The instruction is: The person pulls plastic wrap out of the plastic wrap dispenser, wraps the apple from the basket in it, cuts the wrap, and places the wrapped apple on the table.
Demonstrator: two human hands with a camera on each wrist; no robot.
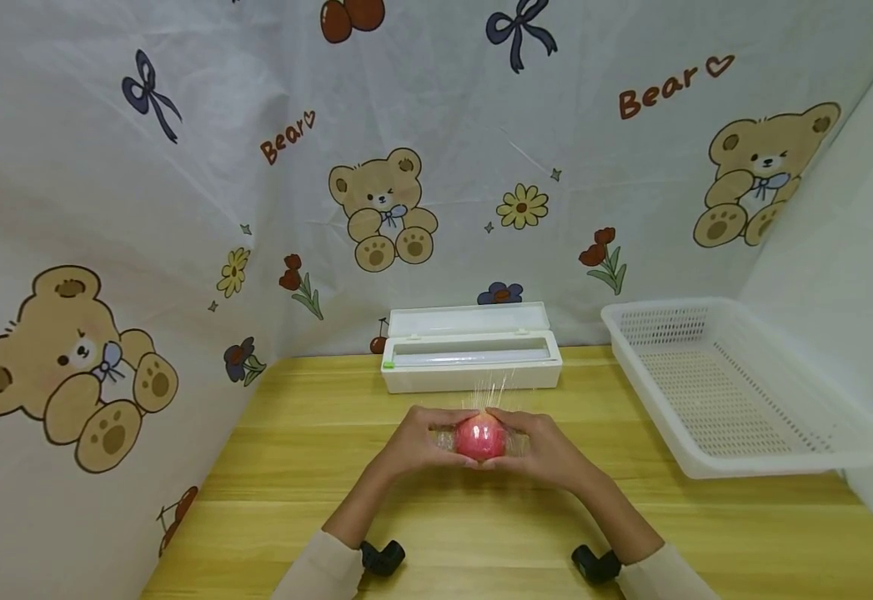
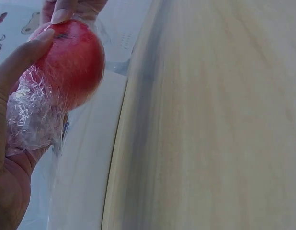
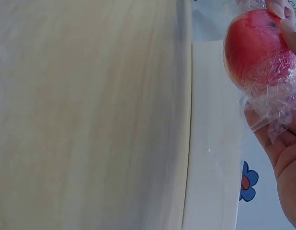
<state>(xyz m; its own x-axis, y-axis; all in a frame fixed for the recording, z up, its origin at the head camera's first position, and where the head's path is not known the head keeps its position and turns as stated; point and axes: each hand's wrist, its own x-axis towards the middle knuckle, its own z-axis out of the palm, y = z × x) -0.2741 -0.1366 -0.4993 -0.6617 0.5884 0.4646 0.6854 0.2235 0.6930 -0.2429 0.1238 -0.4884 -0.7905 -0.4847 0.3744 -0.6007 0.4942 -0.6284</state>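
A red apple (image 1: 480,437) wrapped in clear cling film is held over the table by both hands. My left hand (image 1: 423,439) grips it from the left, thumb at the near side and fingers at the far side. From the right, my right hand (image 1: 542,446) holds it in the same way, the fingertips of both hands meeting around it. Crumpled cling film (image 2: 35,115) bunches out at the apple's left side, toward the left palm. In the right wrist view more loose film (image 3: 277,105) gathers between apple and right palm.
Behind the hands stands a white dispenser box (image 1: 474,380) with its lid raised and a film roll (image 1: 474,357) inside. A white plastic basket (image 1: 706,457) sits at the right of the wooden table (image 1: 316,400). Bear-printed cloth (image 1: 451,108) hangs behind.
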